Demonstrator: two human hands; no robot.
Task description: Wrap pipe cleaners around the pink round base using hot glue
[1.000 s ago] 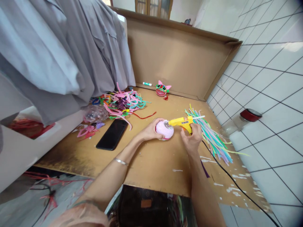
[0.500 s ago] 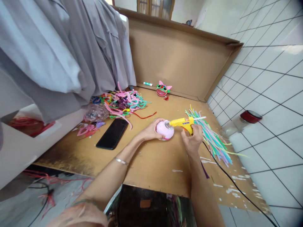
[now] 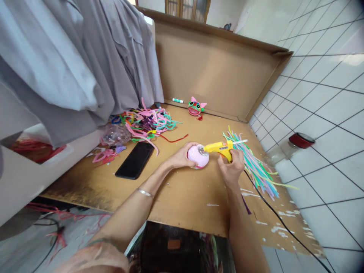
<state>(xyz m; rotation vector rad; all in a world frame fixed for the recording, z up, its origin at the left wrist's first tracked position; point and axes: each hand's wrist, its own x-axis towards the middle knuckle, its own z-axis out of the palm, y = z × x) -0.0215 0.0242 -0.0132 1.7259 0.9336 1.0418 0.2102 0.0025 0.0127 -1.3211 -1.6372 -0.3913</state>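
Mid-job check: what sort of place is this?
Probably a makeshift craft corner at home: a cardboard sheet laid on white tiles, grey clothes hanging beside it, and coloured pipe cleaners. The right hand holds a yellow glue gun, the left hand a pink ball.

We have nudged our right hand (image 3: 232,167) and the yellow glue gun (image 3: 222,146) slightly rightward, its nozzle dipping a little lower at the pink ribbed ball (image 3: 195,158).
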